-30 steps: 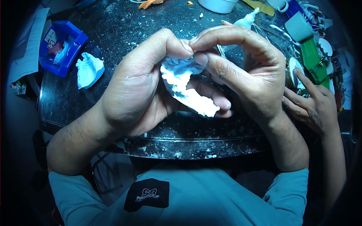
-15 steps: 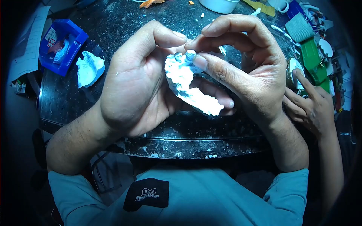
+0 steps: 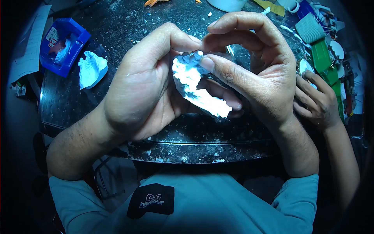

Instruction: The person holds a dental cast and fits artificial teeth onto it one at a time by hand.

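A white plaster dental model (image 3: 187, 78), curved like a jaw, is held up over the near part of the table. My left hand (image 3: 142, 85) cradles it from the left, with fingers behind and beneath it and the thumb near its top. My right hand (image 3: 255, 70) pinches the model's upper end, thumb against the tooth stumps there and fingers curled over behind. The bright light washes out much of the model's surface. A second plaster model (image 3: 92, 70) lies on the table left of my left hand.
The dark, speckled table (image 3: 117, 27) carries a blue bin (image 3: 70, 29) at left and a white tub (image 3: 228, 4) at the back. Green trays (image 3: 321, 56) and clutter line the right side. Another person's hand (image 3: 321, 103) touches a round white object (image 3: 306, 67) there.
The held model has tipped slightly, its upper end turning and its lower end lifting a little. My left thumb has slid right and come closer to my right fingers. The other person's hand has shifted.
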Available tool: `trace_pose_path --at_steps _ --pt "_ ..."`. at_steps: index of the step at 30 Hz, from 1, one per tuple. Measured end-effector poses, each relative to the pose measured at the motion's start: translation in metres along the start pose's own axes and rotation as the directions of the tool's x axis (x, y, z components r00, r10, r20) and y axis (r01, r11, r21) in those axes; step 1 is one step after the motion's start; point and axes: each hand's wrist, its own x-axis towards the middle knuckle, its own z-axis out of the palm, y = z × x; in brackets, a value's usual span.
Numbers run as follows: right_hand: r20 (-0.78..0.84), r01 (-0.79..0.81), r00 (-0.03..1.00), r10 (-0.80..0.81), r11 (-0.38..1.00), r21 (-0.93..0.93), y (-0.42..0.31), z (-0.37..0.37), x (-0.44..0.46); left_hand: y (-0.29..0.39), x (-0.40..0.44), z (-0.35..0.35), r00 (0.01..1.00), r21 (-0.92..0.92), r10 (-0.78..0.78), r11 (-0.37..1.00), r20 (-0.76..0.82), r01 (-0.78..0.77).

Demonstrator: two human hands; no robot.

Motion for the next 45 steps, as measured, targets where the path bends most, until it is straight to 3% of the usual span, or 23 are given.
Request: trace_pose_path --at_steps 10,12,16,21,24,30,33,38,41,45 --pt "-0.007 -0.043 0.999 0.043 0.999 0.004 -0.001 -0.001 0.0 -0.001 0.002 0.007 0.991 0.183 0.019 0.983 -0.131 0.005" --pt "-0.008 -0.051 0.999 0.051 0.999 0.009 -0.001 0.0 0.0 -0.001 0.003 0.006 0.996 0.142 0.01 0.99 -0.086 0.002" --pt "-0.015 -0.076 0.997 0.076 0.997 0.017 0.0 0.0 0.0 -0.002 0.007 -0.01 0.999 -0.135 0.0 0.991 0.054 0.008" --pt "-0.021 -0.11 0.994 0.111 0.993 0.028 0.001 0.001 0.0 -0.002 0.008 0.002 0.999 -0.064 -0.012 0.998 -0.035 0.01" --pt "-0.022 -0.13 0.991 0.131 0.991 0.034 0.002 0.001 0.001 -0.001 0.008 -0.001 0.997 -0.09 -0.027 0.995 0.076 0.034" --pt "-0.023 -0.151 0.988 0.152 0.988 0.043 0.003 0.002 0.0 0.0 0.006 0.001 1.0 -0.069 -0.025 0.997 0.004 0.026" --pt "-0.025 -0.156 0.987 0.157 0.987 0.046 0.003 0.002 0.001 -0.001 0.006 -0.002 0.998 -0.107 -0.014 0.994 0.062 0.02" --pt "-0.028 -0.163 0.986 0.164 0.985 0.05 0.003 0.003 0.001 -0.001 0.007 0.002 1.0 -0.054 -0.019 0.998 -0.002 0.018" --pt "-0.033 -0.163 0.986 0.165 0.985 0.053 0.004 0.003 0.001 -0.001 0.008 -0.001 0.999 -0.076 -0.011 0.997 0.042 0.014" --pt "-0.036 -0.164 0.985 0.166 0.985 0.057 0.004 0.003 0.001 0.001 0.007 0.003 0.999 -0.018 -0.025 1.0 -0.028 0.025"
